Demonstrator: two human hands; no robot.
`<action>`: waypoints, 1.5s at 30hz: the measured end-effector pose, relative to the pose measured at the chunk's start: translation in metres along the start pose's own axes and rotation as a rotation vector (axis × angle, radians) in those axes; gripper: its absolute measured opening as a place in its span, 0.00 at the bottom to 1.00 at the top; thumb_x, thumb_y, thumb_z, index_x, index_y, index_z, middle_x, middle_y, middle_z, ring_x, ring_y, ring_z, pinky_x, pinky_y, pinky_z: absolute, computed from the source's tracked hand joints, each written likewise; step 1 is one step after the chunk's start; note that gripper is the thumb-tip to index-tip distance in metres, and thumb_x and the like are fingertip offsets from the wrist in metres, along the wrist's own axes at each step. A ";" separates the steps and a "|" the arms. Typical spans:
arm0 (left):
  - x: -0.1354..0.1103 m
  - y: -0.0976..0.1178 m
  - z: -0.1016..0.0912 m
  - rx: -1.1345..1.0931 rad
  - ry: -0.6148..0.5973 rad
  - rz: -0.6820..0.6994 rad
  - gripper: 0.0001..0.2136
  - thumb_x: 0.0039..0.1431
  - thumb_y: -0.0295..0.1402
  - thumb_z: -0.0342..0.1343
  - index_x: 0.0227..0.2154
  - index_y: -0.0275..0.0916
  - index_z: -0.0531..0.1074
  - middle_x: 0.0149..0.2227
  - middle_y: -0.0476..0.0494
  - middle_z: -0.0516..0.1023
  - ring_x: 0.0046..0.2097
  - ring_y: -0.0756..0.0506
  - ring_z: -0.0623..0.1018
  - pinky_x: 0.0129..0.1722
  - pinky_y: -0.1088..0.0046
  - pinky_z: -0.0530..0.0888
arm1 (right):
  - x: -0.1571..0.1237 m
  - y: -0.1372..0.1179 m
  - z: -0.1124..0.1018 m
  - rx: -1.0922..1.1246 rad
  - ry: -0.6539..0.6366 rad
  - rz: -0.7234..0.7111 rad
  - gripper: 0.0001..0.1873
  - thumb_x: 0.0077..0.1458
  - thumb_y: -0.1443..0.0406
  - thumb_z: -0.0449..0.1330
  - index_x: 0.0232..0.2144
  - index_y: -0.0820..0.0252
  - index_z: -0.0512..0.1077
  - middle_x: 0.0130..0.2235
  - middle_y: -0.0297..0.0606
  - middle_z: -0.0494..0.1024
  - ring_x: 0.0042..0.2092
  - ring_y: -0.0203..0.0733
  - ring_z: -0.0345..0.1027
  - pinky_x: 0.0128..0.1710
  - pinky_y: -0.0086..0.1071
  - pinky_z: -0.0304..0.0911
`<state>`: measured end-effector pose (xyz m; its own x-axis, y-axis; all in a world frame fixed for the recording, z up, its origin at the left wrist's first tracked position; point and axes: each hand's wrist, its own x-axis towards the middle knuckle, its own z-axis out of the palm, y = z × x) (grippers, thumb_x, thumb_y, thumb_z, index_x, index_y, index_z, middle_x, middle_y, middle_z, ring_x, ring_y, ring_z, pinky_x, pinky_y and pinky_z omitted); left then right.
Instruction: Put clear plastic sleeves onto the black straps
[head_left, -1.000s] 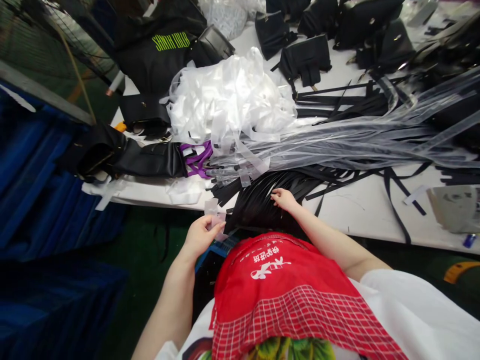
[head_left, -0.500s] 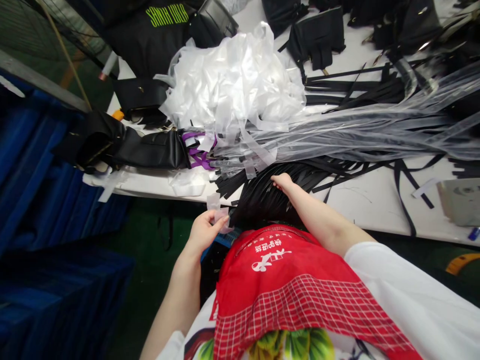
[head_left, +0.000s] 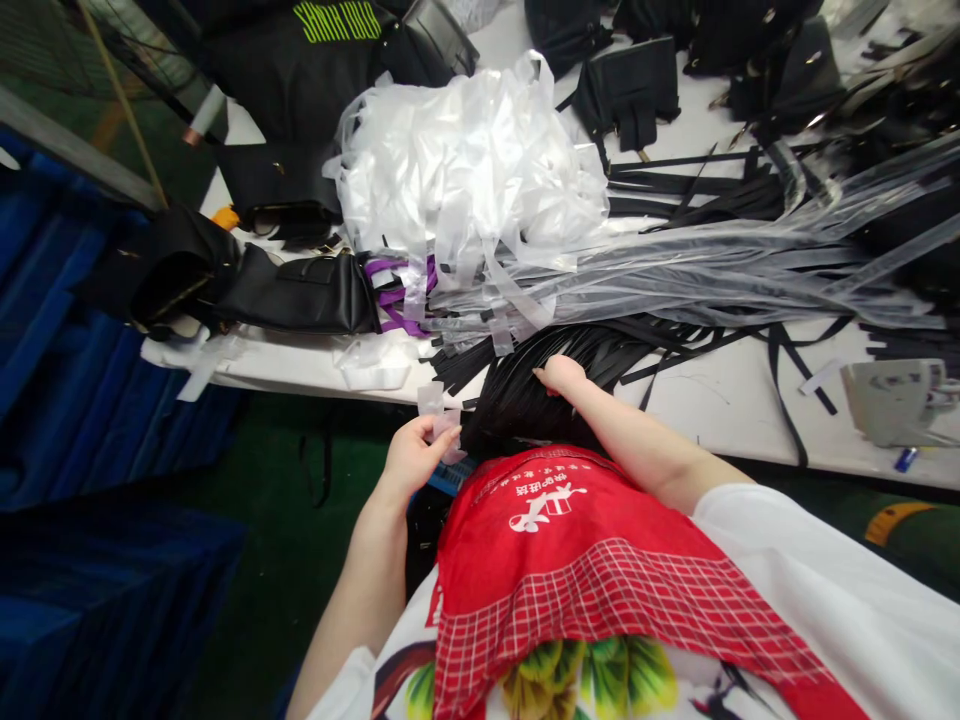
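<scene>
Between the thumb and fingers of my left hand (head_left: pixel 420 452) is a small translucent plastic piece (head_left: pixel 448 432), held just off the table's front edge. My right hand (head_left: pixel 562 375) is closed on the bundle of black straps (head_left: pixel 517 395), which droops over the edge towards the red apron. How many straps its fingers grip is hidden. Behind the hands lie long straps in clear plastic sleeves (head_left: pixel 675 265). A heap of clear plastic bags (head_left: pixel 472 150) rises above their left end, beside a purple ribbon (head_left: pixel 394 295).
Black leather bags (head_left: pixel 300 290) sit at the table's left end, with more black bags (head_left: pixel 630 90) at the back. Blue crates (head_left: pixel 67 370) stand on the left. A grey metal object (head_left: pixel 892 400) lies at the right front of the white table (head_left: pixel 720 400).
The right hand has shifted slightly down and towards me along the straps, still closed. My left hand keeps its hold on the plastic piece. The whole view has turned a little.
</scene>
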<state>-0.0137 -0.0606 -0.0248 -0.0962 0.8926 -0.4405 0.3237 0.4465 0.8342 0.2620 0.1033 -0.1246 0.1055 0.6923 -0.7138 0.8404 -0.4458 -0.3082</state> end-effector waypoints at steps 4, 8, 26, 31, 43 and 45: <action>-0.007 0.002 -0.003 -0.001 0.022 0.007 0.13 0.51 0.43 0.63 0.29 0.36 0.77 0.29 0.45 0.81 0.31 0.45 0.78 0.32 0.72 0.72 | 0.006 -0.011 0.006 0.117 -0.060 0.087 0.16 0.56 0.60 0.64 0.21 0.65 0.72 0.18 0.39 0.72 0.28 0.40 0.72 0.34 0.29 0.67; -0.014 0.000 -0.007 0.020 0.057 0.016 0.13 0.52 0.43 0.62 0.28 0.36 0.77 0.28 0.46 0.80 0.30 0.46 0.77 0.31 0.72 0.72 | -0.001 -0.013 0.008 0.342 -0.127 0.159 0.15 0.62 0.59 0.59 0.44 0.66 0.72 0.40 0.40 0.76 0.37 0.38 0.73 0.38 0.35 0.71; -0.016 0.022 -0.035 -0.158 0.265 0.116 0.13 0.50 0.43 0.64 0.30 0.36 0.78 0.30 0.44 0.81 0.32 0.45 0.77 0.34 0.71 0.73 | -0.213 -0.111 -0.073 0.689 -0.686 -1.107 0.21 0.62 0.50 0.55 0.34 0.62 0.76 0.21 0.29 0.66 0.22 0.30 0.57 0.29 0.27 0.63; -0.019 0.047 -0.036 -0.253 0.263 0.174 0.12 0.48 0.42 0.65 0.27 0.36 0.78 0.28 0.45 0.79 0.32 0.44 0.77 0.34 0.70 0.74 | -0.253 -0.115 -0.114 0.523 -0.437 -1.346 0.24 0.64 0.49 0.51 0.46 0.59 0.76 0.38 0.41 0.78 0.40 0.39 0.72 0.41 0.32 0.68; -0.039 0.103 -0.019 0.127 -0.035 0.535 0.07 0.58 0.33 0.58 0.28 0.40 0.80 0.32 0.44 0.80 0.36 0.44 0.78 0.39 0.70 0.73 | -0.198 -0.060 -0.186 0.852 0.154 -0.921 0.14 0.49 0.53 0.68 0.28 0.59 0.79 0.21 0.37 0.77 0.18 0.37 0.68 0.14 0.27 0.62; -0.040 0.104 -0.015 0.144 -0.052 0.567 0.07 0.58 0.32 0.58 0.29 0.40 0.81 0.33 0.44 0.80 0.37 0.44 0.78 0.40 0.71 0.73 | -0.201 -0.055 -0.194 0.902 0.186 -0.942 0.10 0.46 0.58 0.71 0.27 0.58 0.78 0.24 0.37 0.78 0.19 0.37 0.69 0.16 0.27 0.64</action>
<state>0.0096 -0.0485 0.0846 0.1747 0.9837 0.0428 0.4356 -0.1162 0.8926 0.2975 0.0988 0.1577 -0.1899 0.9787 0.0778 -0.0084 0.0776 -0.9969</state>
